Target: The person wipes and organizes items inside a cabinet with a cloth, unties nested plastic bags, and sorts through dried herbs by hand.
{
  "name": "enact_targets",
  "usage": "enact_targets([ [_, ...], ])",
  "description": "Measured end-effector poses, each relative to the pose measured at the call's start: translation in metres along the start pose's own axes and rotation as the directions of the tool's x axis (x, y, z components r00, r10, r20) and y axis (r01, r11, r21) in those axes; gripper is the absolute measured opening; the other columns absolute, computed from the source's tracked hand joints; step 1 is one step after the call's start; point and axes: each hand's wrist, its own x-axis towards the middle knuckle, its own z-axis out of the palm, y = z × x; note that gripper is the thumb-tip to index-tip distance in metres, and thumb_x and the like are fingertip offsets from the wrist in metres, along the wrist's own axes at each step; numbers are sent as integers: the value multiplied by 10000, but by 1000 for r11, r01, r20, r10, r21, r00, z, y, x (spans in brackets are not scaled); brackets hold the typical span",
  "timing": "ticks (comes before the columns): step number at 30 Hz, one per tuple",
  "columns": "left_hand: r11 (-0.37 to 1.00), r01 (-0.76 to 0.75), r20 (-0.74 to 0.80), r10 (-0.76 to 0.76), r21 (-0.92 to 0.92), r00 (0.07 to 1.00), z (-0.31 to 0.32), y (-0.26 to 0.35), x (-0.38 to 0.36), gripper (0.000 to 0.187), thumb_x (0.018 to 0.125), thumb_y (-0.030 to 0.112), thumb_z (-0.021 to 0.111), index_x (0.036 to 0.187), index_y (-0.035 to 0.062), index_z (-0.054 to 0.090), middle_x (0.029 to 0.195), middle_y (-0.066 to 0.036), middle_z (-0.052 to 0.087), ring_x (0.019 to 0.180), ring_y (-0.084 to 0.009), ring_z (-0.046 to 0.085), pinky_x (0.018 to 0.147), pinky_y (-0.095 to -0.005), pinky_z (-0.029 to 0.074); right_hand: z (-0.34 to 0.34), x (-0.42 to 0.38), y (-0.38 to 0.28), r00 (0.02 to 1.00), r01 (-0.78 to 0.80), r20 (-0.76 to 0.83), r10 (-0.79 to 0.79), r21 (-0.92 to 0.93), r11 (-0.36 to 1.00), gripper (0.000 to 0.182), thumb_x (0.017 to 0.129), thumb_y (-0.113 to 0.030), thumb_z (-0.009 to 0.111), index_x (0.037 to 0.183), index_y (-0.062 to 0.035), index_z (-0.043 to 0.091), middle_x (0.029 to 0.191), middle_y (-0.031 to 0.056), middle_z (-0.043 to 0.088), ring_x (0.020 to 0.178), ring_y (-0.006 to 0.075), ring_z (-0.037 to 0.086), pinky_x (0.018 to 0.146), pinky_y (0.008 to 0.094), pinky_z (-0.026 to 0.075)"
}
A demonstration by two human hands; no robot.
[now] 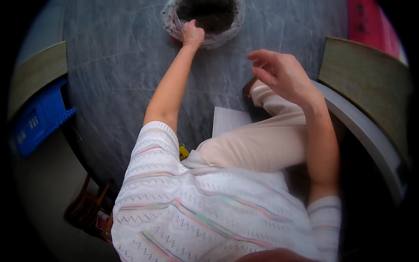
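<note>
A clear plastic bag (pixel 227 38) lines a round container on the floor at the top of the view, with dark, loose-looking stuff (pixel 209 13) inside. My left hand (pixel 192 35) reaches out to the bag's near left rim, its fingers curled closed on the plastic; the fingertips are partly hidden. A bit of red shows under the bag beside my wrist. Held in the air to the right, my right hand (pixel 283 76) has nothing in it, and its fingers are apart and loosely bent. It hovers over my bent leg and foot.
Grey tiled floor (pixel 113 70) spreads around the bag. A white flat sheet (pixel 229 120) lies by my leg. To the left are a blue plastic object (pixel 41 118) and a wooden stool-like piece (pixel 87 201). A curved pale edge (pixel 362 122) and a red panel (pixel 371 26) stand at right.
</note>
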Motion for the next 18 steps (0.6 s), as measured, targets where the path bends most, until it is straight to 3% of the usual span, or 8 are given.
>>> enact_targets([
  [1,958,214,55,-208,-189,977,-1,4,8,495,716,52,548,1209,31,505,1051,-163,584,809,-307,614,715,-386,500,0,0,0,1000,5,-1,-5,6,1000,275,827,-136,567,1072,-12,587,889,153,647,776,287,624,736,343,483],
  [3,647,591,270,-532,-482,803,-11,26,23,617,728,23,556,1318,5,377,1037,-178,587,712,-265,630,595,-341,521,1,0,3,1000,12,-3,-12,19,1000,273,826,-137,568,1070,-17,589,882,154,647,775,290,623,735,344,483],
  [4,607,558,238,-528,-566,816,5,15,34,736,745,12,567,1388,8,210,996,-183,593,602,-211,615,454,-279,484,0,0,4,1000,18,-8,-18,13,1000,273,824,-137,570,1069,-19,590,879,154,647,774,291,623,734,344,483],
  [7,532,607,378,-482,-591,791,9,22,43,780,744,19,576,1404,13,159,961,-173,604,591,-206,603,439,-262,468,0,0,4,1000,17,-10,-17,9,1000,274,818,-137,574,1067,-24,591,872,153,648,766,291,624,730,344,484],
  [9,630,575,399,-415,-522,818,10,34,41,683,739,8,568,1369,53,309,926,-143,616,586,-193,599,451,-276,468,-2,0,1,1000,-5,-4,5,28,1000,276,814,-137,577,1066,-25,591,867,152,649,756,291,624,724,343,485],
  [11,772,464,407,-292,-434,866,29,24,43,626,734,1,563,1334,83,404,917,-125,622,591,-192,600,459,-293,470,-1,0,2,1000,15,-13,-15,18,1000,278,811,-137,578,1064,-23,590,868,152,649,748,291,625,720,342,486],
  [15,999,-19,98,24,-47,995,53,10,38,550,690,27,552,1231,124,543,871,-105,647,678,-173,612,641,-311,501,-1,1,1,1000,24,-7,-24,12,1000,276,810,-141,577,1060,-23,591,868,153,649,747,292,625,720,343,488],
  [18,938,206,36,-204,-279,978,36,13,28,470,683,32,531,1140,112,603,845,-103,648,711,-161,619,689,-299,503,-3,0,-1,1000,-6,13,6,20,1000,280,811,-149,575,1062,-25,590,870,154,648,764,298,624,732,351,485],
])
